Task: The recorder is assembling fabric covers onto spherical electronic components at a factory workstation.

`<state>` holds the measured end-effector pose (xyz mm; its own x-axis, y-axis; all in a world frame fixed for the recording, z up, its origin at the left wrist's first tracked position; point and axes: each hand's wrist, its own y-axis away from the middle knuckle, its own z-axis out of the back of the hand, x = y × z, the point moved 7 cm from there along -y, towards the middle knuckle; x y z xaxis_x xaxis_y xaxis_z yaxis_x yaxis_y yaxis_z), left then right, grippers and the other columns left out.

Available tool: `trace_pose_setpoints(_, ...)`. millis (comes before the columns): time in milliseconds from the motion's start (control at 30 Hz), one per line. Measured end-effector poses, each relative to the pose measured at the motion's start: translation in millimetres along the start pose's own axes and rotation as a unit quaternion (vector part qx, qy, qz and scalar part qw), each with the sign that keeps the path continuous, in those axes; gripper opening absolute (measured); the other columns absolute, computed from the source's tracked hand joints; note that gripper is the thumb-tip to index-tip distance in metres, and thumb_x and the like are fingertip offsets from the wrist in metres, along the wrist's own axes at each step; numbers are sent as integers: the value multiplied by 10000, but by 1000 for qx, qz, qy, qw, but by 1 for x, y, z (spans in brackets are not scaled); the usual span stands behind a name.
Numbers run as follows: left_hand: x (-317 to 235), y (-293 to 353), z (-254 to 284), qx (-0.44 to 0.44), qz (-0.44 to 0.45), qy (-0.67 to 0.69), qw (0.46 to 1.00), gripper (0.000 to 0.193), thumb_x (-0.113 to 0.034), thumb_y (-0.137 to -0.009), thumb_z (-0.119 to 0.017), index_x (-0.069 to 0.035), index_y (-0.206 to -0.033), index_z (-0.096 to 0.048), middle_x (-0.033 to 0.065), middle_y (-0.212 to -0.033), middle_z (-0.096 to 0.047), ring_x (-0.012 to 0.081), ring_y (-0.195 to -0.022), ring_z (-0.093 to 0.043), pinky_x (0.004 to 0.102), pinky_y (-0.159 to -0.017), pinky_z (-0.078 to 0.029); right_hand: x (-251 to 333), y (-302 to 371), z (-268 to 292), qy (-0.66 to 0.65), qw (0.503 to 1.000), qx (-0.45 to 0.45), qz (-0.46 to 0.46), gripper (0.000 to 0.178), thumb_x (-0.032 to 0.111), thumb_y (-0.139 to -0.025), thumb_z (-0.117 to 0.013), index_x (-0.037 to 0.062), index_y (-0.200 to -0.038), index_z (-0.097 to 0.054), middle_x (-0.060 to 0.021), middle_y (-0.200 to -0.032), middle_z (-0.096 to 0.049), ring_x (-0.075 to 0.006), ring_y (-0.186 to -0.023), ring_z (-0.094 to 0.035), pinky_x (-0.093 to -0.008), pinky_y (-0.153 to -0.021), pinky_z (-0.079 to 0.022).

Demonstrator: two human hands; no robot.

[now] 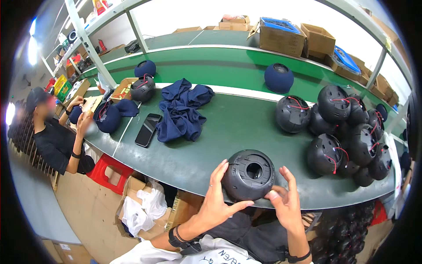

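Note:
A round black plastic shell [235, 187] rests at the near edge of the green table, its round hole tilted up toward me. My left hand [217, 196] is curved around its left side, with fingertips against the wall and the thumb along the lower front. At the lower right, my right hand [286, 200] has its thumb near or touching the shell. Its other fingers are spread and stand off the surface. The shell's underside is hidden.
Similar shells with red wires [334, 103] are piled on the right. Dark blue cloth pieces [182, 114] and a phone [148, 130] lie left of centre. A blue-covered ball [279, 78] stands at the back. A co-worker [55, 136] sits at the left, beside a red stool [107, 174].

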<state>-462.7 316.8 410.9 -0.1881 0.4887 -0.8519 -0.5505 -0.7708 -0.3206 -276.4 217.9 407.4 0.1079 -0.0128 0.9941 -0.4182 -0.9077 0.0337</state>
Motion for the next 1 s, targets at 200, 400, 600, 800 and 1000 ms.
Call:
trace_pose_setpoints(200,-13,49,-20,70,-42,-49,995,1155,-323,-832,-866,38,-1603,-87,359,-1642,-92,501,-1526,-193,540,-1233,-248,4,-17,-3,81,992,32,91,779,58,-936,-703,-44,-1571,-262,-244,-1561,-389,-321,-1393,-487,-446,-1129,-440)
trace_pose_setpoints(400,-14,54,-16,160,-38,-32,986,1046,-350,-936,-745,62,-1607,-56,386,-1644,-46,536,-1520,-182,550,-1242,-204,17,-7,-8,221,970,-3,97,738,109,-921,-716,-42,-1544,-352,-262,-1509,-437,-345,-1348,-505,-414,-1092,-454)
trace_pose_setpoints(600,13,-15,24,78,6,38,996,656,-163,-1003,-493,70,-1577,-277,243,-1612,-344,343,-1520,-315,414,-1250,-218,60,46,6,313,927,-65,197,576,158,-791,-827,-48,-1267,-578,-127,-855,-715,-230,-818,-716,-376,-818,-554)
trace_pose_setpoints(800,9,-56,4,245,-33,93,964,615,-215,-1043,-481,5,-1588,-302,219,-1599,-376,344,-1483,-375,424,-1230,-274,23,8,-24,390,879,64,269,1124,338,-631,-973,91,-1545,-368,-321,-1602,-260,-512,-1456,-334,-581,-1175,-323)
trace_pose_setpoints(1000,3,-68,66,3,-145,-116,983,438,-137,-956,-660,-17,-1371,-588,188,-1401,-581,349,-1339,-521,443,-1156,-375,10,29,-41,368,890,-34,268,1028,326,-622,-977,104,-1482,-460,-318,-1566,-290,-502,-1437,-353,-601,-1170,-320)
